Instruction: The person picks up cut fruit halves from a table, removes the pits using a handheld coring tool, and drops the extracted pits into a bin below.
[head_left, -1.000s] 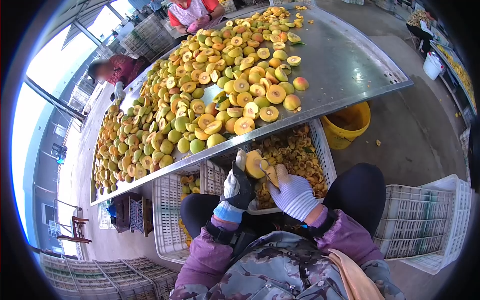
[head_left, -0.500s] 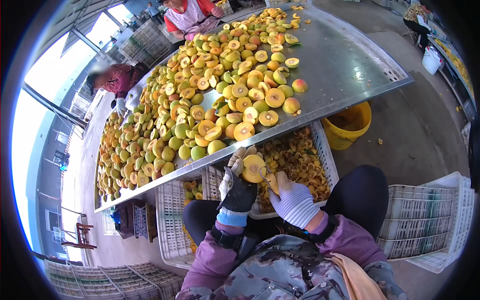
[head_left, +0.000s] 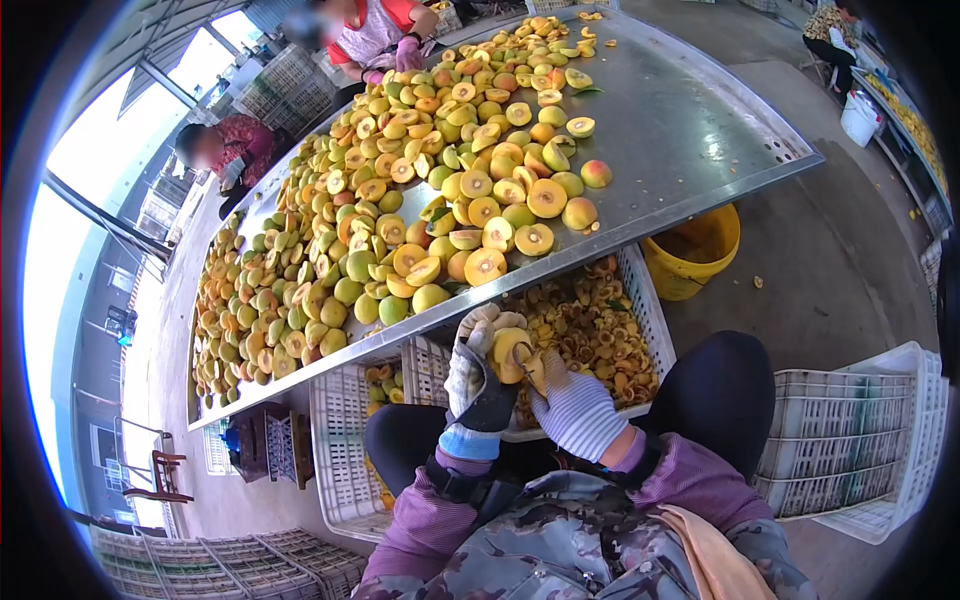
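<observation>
My left hand (head_left: 474,362), in a stained white and dark glove, is closed around a yellow peach half (head_left: 508,345). It holds the fruit just below the near edge of the metal table (head_left: 690,120). In a striped white glove, my right hand (head_left: 580,412) grips a pitting tool with a curved metal loop (head_left: 522,354). The loop is against the right side of the peach half; the glove hides most of the handle. Under both hands stands a white crate (head_left: 655,335) holding scooped-out peach scraps (head_left: 590,335). Many halved peaches (head_left: 400,200) are heaped on the table.
A yellow bucket (head_left: 695,255) stands under the table's right side. Another white crate (head_left: 335,450) with fruit is by my left knee, and stacked crates (head_left: 840,440) stand at the right. Two people (head_left: 370,35) (head_left: 235,155) are at the table's far side.
The peach half has turned in my left hand, its cut face now less toward me. The tool's loop has moved against it. Across the table, one person's gloved hand has drawn back from the fruit.
</observation>
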